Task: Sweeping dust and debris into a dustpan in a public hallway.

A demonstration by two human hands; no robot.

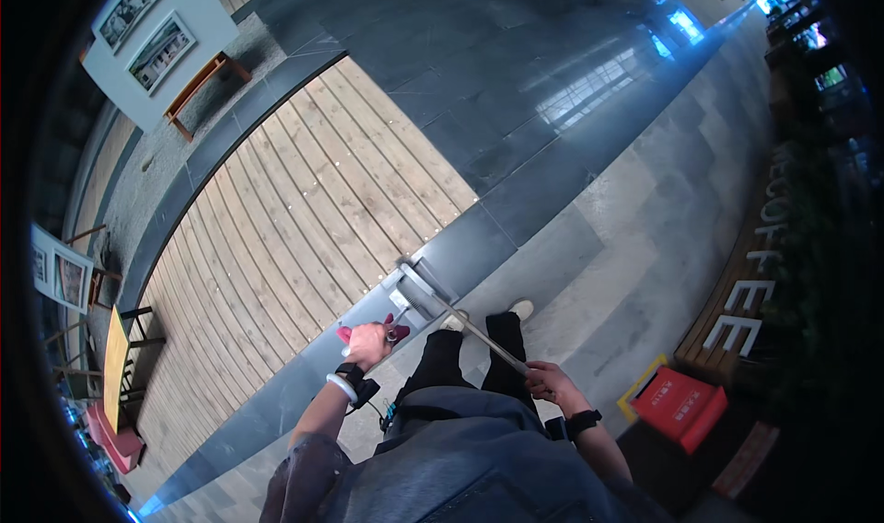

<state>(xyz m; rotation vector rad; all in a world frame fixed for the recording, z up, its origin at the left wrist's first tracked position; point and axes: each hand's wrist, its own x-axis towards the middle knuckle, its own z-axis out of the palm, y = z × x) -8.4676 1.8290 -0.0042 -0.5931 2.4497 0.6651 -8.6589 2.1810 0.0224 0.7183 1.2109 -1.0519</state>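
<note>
My left hand [371, 342] is closed around the upper end of a dustpan's handle, together with a dark pink cloth or glove [345, 332]. The long-handled dustpan [437, 279] stands low over the dark stone border beside the wooden decking. A broom [419, 276] lies across the dustpan, its head at the decking's edge; bristles show near the pan, though which part they belong to is hard to tell. My right hand [549, 383] grips the top end of the long pole [487, 340] that slants down to it. My shoes are just behind the pan.
Wooden decking [311, 184] spreads ahead and left, edged by dark stone tiles [552, 157]. A wooden bench [200, 95] stands by a white panel with framed pictures [162, 50]. Left are a yellow-topped table [116, 364] and a red seat [114, 440]. At right sits a red box [680, 405].
</note>
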